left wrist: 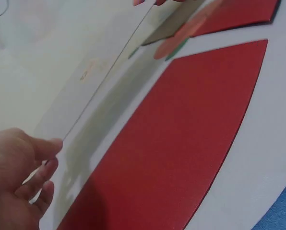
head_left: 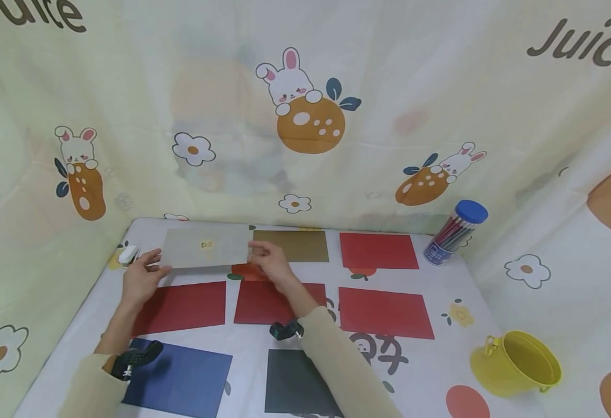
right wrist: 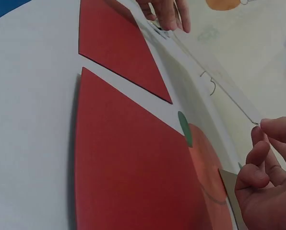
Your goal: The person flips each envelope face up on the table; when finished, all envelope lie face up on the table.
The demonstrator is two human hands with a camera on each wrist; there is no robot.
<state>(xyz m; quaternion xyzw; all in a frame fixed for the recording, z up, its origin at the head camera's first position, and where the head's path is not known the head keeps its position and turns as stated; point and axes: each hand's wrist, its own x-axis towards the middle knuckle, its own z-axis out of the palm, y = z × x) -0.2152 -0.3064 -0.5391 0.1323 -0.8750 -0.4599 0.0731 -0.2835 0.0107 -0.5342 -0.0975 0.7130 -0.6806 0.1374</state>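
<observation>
Your left hand (head_left: 140, 278) pinches the left edge of the grey rectangular paper sheet (head_left: 206, 247), thumb on top and fingers curled beneath; your right hand (head_left: 271, 261) pinches its right edge the same way. Held at both ends, the sheet stays flat and taut rather than sagging — it is lifted off the cloth, and the left wrist view shows its near edge clear of the surface with a shadow under it. A small yellowish mark sits near its middle (too small to read).

Under and around the sheet: the white printed tablecloth (head_left: 441, 348), laid out with coloured sheets in rows, each apart from its neighbours so none overlaps. Just beside your right hand, at the back, lies an olive-brown paper sheet (head_left: 295, 245); a red paper sheet (head_left: 378, 251) is further right. In front of your hands lie three more red sheets (head_left: 182, 306), then a blue sheet (head_left: 185, 380) and a black sheet (head_left: 295, 383) nearest you.

A small white stapler-like object (head_left: 127, 254) rests near your left hand — identity uncertain. Well apart on the right: a clear tube of coloured pencils with a blue lid (head_left: 455, 232), and a yellow metal bucket (head_left: 516, 363) tipped on its side.
</observation>
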